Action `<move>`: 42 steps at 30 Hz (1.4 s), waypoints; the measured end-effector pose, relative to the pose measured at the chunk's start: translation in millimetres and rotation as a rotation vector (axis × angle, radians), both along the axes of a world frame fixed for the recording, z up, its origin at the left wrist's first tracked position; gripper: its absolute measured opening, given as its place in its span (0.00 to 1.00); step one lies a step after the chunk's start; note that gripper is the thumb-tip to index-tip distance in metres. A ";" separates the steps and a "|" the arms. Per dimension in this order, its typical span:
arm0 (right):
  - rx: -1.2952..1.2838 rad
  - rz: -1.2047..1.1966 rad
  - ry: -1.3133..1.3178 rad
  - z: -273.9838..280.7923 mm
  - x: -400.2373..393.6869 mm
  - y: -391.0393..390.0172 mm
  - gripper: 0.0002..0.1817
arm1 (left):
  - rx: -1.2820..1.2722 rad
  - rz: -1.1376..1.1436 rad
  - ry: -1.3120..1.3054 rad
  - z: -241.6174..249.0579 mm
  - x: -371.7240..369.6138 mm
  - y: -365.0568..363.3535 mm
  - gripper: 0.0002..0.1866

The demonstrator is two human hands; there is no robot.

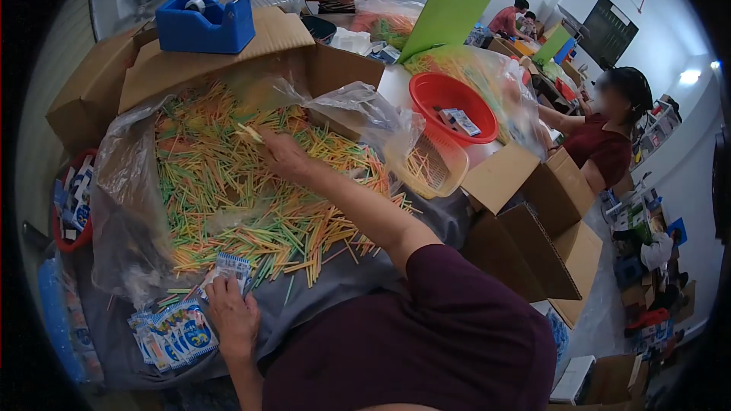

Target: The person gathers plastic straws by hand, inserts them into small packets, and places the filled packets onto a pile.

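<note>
My right hand reaches over a broad heap of thin pastel sticks in yellow, green and orange. Its fingers are pinched on a few pale yellow sticks. Lower down, near my body, my left hand is closed on a small blue-and-white packet, fingertips over its lower part. Just left of that hand, a fanned pile of similar printed packets lies on the grey cloth. Clear plastic sheeting surrounds much of the heap.
A blue tape dispenser sits on a cardboard box flap behind the heap. At right are a beige basket, a red basin and an open carton. A red basket stands left. Other people work beyond.
</note>
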State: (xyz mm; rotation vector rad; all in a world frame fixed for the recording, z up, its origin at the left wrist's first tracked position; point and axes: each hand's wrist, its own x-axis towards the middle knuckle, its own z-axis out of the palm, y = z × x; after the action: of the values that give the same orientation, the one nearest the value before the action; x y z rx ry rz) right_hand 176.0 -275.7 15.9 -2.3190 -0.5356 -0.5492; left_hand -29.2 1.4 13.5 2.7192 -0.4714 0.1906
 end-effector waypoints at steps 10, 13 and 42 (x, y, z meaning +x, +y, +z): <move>0.531 0.028 0.209 -9.0 2.3 -5.1 0.09 | -0.006 -0.065 0.022 1.1 8.1 7.8 0.21; 0.625 0.066 0.301 -3.5 -0.3 5.8 0.12 | -0.017 -0.066 0.040 1.0 10.0 11.3 0.20; 0.870 -0.234 0.655 -9.2 -41.2 28.7 0.12 | -0.013 -0.049 -0.284 -35.4 21.1 13.8 0.05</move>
State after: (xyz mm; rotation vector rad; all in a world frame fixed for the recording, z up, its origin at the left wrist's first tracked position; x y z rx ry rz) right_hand 134.8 -247.0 6.7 -1.5693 0.2627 -0.0564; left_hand -8.1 15.2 -21.9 2.6747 -0.6114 0.5692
